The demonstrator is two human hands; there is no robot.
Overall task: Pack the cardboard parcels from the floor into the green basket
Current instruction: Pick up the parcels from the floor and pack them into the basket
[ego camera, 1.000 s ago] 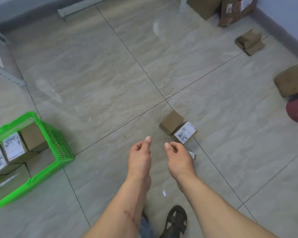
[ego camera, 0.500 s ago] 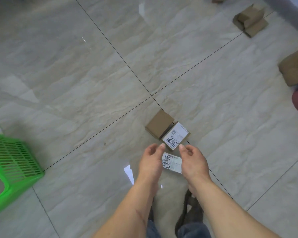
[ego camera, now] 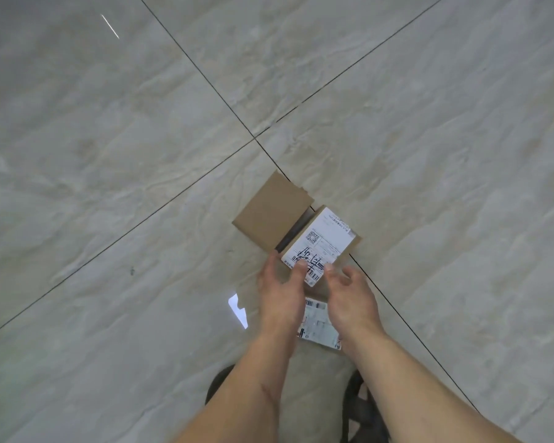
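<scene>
On the floor point(ego camera: 141, 155) ahead of you lie three parcels in a cluster: the plain parcel point(ego camera: 271, 211) farthest and to the left, the labelled parcel point(ego camera: 325, 239) just beside it on the right, and a third parcel point(ego camera: 317, 322) nearest you. Your left hand point(ego camera: 280, 292) and right hand point(ego camera: 349, 298) sit side by side above that nearest one — fingertips reaching over the labelled parcel's near edge.

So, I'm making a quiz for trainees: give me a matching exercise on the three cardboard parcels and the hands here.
Things:
1. plain brown cardboard parcel
2. cardboard parcel with big white label
3. small labelled parcel
4. left hand

Places:
A. mostly hidden between the wrists
B. farthest from the person
C. fingertips at the big label's near edge
D. middle of the row

Pairs: 1-B, 2-D, 3-A, 4-C
</scene>
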